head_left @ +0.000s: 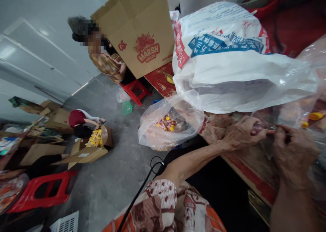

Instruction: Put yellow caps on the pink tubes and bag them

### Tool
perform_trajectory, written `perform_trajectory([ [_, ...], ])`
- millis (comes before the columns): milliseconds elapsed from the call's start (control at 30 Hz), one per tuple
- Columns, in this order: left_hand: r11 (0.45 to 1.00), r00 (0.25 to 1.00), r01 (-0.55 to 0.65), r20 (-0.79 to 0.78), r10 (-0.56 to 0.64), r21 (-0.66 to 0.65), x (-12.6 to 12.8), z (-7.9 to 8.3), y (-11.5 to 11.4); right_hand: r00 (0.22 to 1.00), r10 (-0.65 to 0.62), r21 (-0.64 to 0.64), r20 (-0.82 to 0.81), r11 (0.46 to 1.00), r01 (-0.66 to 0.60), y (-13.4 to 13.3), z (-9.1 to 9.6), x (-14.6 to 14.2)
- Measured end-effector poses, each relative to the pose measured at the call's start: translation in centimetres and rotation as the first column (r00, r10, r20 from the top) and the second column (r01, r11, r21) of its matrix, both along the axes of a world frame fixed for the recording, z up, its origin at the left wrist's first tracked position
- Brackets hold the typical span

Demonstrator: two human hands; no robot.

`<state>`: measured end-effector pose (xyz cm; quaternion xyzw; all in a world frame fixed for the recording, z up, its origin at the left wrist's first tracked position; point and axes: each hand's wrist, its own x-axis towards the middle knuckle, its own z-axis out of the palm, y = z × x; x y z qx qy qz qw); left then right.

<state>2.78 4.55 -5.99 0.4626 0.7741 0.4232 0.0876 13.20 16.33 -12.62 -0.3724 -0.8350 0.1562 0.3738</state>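
Head view: I'm pinching a small packet [259, 127] between the fingers of my left hand [243, 133] and my right hand [292, 154], its long axis lying roughly 9 to 3 o'clock (too small to read clearly). A clear bag [150, 133] is sitting at 9 o'clock, nearer my left hand.

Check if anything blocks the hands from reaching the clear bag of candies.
Nothing visible does: only the patterned red tabletop lies between the left hand and the clear bag. The right hand is farther along. The white plastic sack lies alongside, not across that gap.

White plastic sack [224, 65] blocking the way past left hand [241, 133]
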Motion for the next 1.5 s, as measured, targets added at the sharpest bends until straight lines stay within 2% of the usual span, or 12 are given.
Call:
perform_trajectory([
  [200,1.000,0.998,0.011,0.062,-0.013,0.027,-0.1,1.4,-0.4,0.998,0.039,0.097,-0.056,0.995,-0.033,-0.4,0.6,0.1],
  [367,0.999,0.996,-0.017,0.091,0.021,-0.041,0.0,2.5,-0.8,0.998,0.038,0.077,-0.041,0.996,-0.035,-0.8,1.4,0.2],
  [700,0.999,0.990,-0.046,0.132,0.047,-0.013,0.0,2.0,-0.4,0.997,0.046,0.066,-0.062,0.997,-0.042,-1.3,2.2,0.1],
  [900,0.991,0.987,-0.001,0.162,0.023,-0.136,0.0,2.8,-0.7,0.997,0.024,0.047,-0.073,0.999,-0.021,-1.2,2.2,0.1],
  [1133,0.984,0.978,0.006,0.206,0.032,-0.178,0.1,3.4,-0.8,0.999,0.031,0.053,-0.045,0.998,-0.029,-1.2,2.3,0.1],
  [1300,0.985,0.981,0.027,0.193,0.007,-0.170,0.0,3.5,-0.7,0.998,0.031,0.090,-0.055,0.996,-0.026,-0.8,2.0,0.1],
  [1500,0.991,0.996,-0.002,0.087,0.013,-0.132,0.0,3.5,-1.0,1.000,0.019,0.035,-0.025,0.999,-0.018,-1.0,2.1,0.1],
])
